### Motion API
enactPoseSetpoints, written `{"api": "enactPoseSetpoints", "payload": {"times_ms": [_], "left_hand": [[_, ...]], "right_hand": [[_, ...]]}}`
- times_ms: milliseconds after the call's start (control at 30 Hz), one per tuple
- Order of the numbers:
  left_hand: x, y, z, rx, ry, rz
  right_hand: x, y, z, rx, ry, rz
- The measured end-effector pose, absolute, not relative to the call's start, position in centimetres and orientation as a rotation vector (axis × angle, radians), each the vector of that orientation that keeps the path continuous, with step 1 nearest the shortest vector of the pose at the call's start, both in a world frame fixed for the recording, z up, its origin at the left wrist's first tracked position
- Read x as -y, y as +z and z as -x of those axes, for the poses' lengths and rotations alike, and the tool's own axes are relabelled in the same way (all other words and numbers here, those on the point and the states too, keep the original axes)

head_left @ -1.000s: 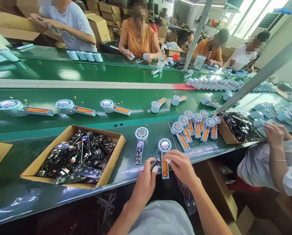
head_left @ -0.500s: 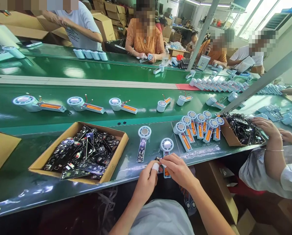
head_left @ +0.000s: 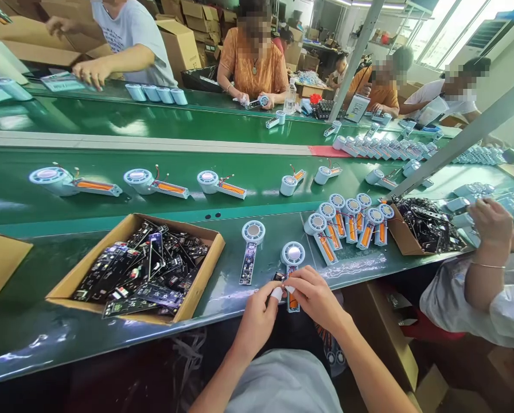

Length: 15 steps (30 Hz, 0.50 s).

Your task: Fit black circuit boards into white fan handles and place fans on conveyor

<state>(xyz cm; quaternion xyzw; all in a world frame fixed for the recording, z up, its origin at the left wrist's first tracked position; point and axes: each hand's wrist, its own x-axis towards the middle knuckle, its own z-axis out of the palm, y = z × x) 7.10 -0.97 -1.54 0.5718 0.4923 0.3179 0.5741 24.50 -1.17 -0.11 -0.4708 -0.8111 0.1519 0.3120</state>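
Note:
Over the table's front edge, my left hand point(head_left: 257, 316) pinches a small black circuit board point(head_left: 278, 276), mostly covered by the fingers. My right hand point(head_left: 316, 297) meets it with closed fingertips, and what they grip is too small to make out. White covers wrap some of my fingertips. Just behind and beneath them lies a light-blue handheld fan point(head_left: 293, 253), its handle open on an orange inside and partly hidden by my right hand. To the left is a second fan point(head_left: 253, 232) with a dark circuit board point(head_left: 248, 264) set in its handle.
A cardboard box point(head_left: 214, 252) of circuit boards stands left. At right are a cluster of open fans point(head_left: 326, 241) and another board box point(head_left: 405, 244) beside a co-worker's hand point(head_left: 491, 221). Several fans lie along the green belt point(head_left: 162, 163). Other people sit across it.
My hands stay together at nearly the same spot. The co-worker's hand at right has lifted from the board box. Across the belt, a person at left has reached down to a pale-blue item.

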Motion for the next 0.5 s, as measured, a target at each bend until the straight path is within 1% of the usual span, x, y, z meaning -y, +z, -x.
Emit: {"api": "enactPoseSetpoints", "payload": {"times_ms": [167,333,500], "left_hand": [[1.6,-1.4,-7.0,-1.192,0.739,-1.364],[2.4,-1.4,-7.1,-1.267,0.775,-1.286],[2.5,-1.6,-7.1,-1.276,0.76,-1.362]], "right_hand": [[1.1,-0.5,-24.2,2.057,0.374,1.297],[1.3,-0.5,-23.8,2.118,0.264,1.367],[1.3,-0.2,-23.5,2.111,0.223,1.373]]}}
